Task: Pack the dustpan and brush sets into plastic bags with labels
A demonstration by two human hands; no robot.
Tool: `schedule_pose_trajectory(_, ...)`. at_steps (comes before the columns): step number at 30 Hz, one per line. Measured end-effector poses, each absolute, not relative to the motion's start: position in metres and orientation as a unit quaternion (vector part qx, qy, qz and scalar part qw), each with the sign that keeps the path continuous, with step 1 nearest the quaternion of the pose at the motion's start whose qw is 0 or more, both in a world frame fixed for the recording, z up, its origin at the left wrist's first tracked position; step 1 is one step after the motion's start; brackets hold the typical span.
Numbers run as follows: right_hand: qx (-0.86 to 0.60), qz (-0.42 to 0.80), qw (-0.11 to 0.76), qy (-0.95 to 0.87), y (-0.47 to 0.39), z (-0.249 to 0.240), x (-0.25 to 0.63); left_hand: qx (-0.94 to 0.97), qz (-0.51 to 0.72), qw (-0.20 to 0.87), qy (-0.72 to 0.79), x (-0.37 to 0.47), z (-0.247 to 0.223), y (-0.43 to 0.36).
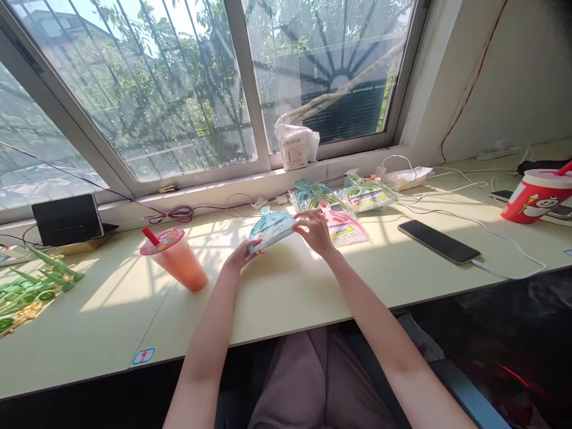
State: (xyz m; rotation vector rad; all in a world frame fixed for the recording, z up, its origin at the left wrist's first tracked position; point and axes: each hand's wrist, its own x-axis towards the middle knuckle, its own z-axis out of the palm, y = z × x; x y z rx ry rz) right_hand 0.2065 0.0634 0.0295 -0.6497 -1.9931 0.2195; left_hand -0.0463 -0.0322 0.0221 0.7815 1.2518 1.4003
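On the left of the pale yellow tabletop (286, 304), a tall orange cup (181, 262) with a red straw could tip if our left forearm swung outward. Mid-table, our left hand (241, 254) grips the light-blue, film-wrapped packet (273, 229) by its left end, our right hand (315, 231) pinching its right corner; slick film might slip. Flat pink (346, 231) and green packets (366, 196) crowd the far right, beyond them a black phone (438, 240).
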Motion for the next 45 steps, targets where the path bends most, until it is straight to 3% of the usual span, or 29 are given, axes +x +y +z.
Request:
schedule_pose_trajectory(5,-0.330,0.192,0.531,-0.756,0.071,0.023,0.203,0.389,0.500,0.566,0.527,-0.041,0.018,-0.029)
schedule_pose_trajectory(14,-0.324,0.223,0.595,-0.701,0.067,0.012,0.192,0.458,0.525,0.525,0.488,-0.023,0.027,-0.031)
schedule_pose_trajectory(22,-0.314,0.522,0.542,-0.579,0.083,0.014,0.197,0.499,0.515,0.502,0.483,-0.022,0.053,-0.043)
schedule_pose_trajectory(26,-0.336,0.533,0.593,-0.501,0.078,0.022,0.206,0.537,0.534,0.469,0.454,-0.001,0.071,-0.049)
schedule_pose_trajectory(31,-0.303,0.548,0.600,-0.497,0.059,0.035,0.238,0.473,0.608,0.335,0.543,0.044,0.074,-0.037)
schedule_pose_trajectory(34,-0.291,0.525,0.600,-0.528,0.051,0.040,0.281,0.454,0.591,0.368,0.556,0.076,0.065,-0.034)
schedule_pose_trajectory(38,-0.335,0.491,0.553,-0.584,0.046,0.038,0.359,0.496,0.542,0.394,0.552,0.126,0.046,-0.041)
schedule_pose_trajectory(45,-0.434,0.445,0.452,-0.639,0.049,0.004,0.450,0.614,0.431,0.317,0.581,0.186,0.008,-0.038)
